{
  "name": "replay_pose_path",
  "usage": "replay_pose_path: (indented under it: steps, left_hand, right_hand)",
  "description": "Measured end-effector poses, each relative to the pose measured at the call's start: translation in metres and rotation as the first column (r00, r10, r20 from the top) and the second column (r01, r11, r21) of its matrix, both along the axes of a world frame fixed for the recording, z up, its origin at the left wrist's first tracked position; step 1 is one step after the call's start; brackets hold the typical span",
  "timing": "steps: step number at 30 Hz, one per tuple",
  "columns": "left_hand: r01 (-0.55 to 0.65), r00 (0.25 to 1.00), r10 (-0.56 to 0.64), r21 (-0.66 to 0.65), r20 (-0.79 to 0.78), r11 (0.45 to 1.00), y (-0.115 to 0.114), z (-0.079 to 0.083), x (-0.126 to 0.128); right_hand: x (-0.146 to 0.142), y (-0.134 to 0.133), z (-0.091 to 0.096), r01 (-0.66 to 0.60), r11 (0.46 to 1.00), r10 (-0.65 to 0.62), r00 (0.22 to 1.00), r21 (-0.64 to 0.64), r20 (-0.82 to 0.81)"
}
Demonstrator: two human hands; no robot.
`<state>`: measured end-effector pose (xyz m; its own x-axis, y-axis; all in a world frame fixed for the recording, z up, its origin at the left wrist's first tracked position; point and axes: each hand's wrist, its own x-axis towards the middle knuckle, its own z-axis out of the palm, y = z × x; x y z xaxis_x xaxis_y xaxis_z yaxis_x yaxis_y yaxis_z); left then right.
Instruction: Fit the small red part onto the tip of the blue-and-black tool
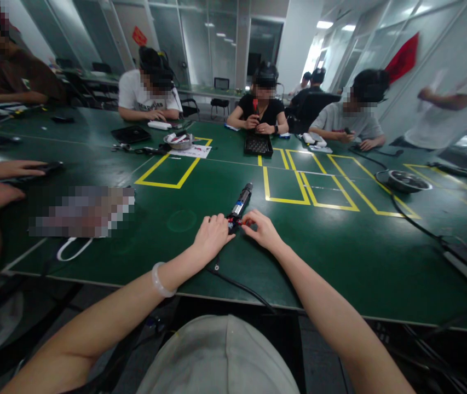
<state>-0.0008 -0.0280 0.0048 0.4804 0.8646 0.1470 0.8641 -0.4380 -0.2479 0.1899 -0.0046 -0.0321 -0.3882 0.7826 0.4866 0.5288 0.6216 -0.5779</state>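
On the green table a long device (242, 200) lies slanted away from me, its body silver and black with a dark ribbed far end. My left hand (212, 234) is closed around its near end and presses it against the table. From the right, my right hand (263, 229) pinches at a small red part (238, 222), which looks like a wire, at that near end. Fingers partly cover this spot, so the details are hidden. A black cable (241, 285) runs from below my left hand over the table's front edge.
Yellow tape rectangles (286, 202) mark the green table (167, 249). A blurred-out item (89, 213) with a white loop lies left, near another person's hand (19, 168). Across sit several people, a black tray (258, 145) and a bowl (179, 141). A round metal dish (409, 180) stands right.
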Motion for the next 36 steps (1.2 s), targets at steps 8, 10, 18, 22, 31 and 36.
replay_pose_path:
  steps: [8,10,18,22,31,36]
  left_hand:
    - [-0.058,0.983,0.070,-0.071,0.170,0.996,-0.002,0.000,-0.001]
    - [-0.065,0.977,0.082,-0.091,0.195,0.994,-0.001,0.000,-0.002]
    - [-0.081,0.961,0.115,-0.142,0.252,0.987,0.006,-0.002,-0.004]
    - [-0.101,0.936,0.154,-0.178,0.316,0.979,0.011,-0.001,-0.004]
    - [-0.139,0.953,0.198,-0.251,0.231,0.958,0.029,0.002,0.003]
    - [-0.146,0.959,0.211,-0.310,0.191,0.940,0.037,0.004,0.002]
  right_hand:
    - [-0.002,0.001,-0.004,0.001,1.000,0.000,0.997,-0.014,0.073]
    - [-0.003,0.002,-0.005,0.001,1.000,0.000,0.999,-0.013,0.044]
    - [-0.011,0.002,-0.004,0.049,0.999,-0.049,0.999,-0.015,0.008]
    - [-0.012,0.000,-0.003,0.061,0.998,-0.061,0.998,-0.020,0.019]
    - [-0.012,-0.003,-0.001,0.125,0.992,-0.124,0.992,-0.033,0.028]
    - [-0.008,-0.003,0.002,0.122,0.992,-0.123,0.992,-0.039,-0.014]
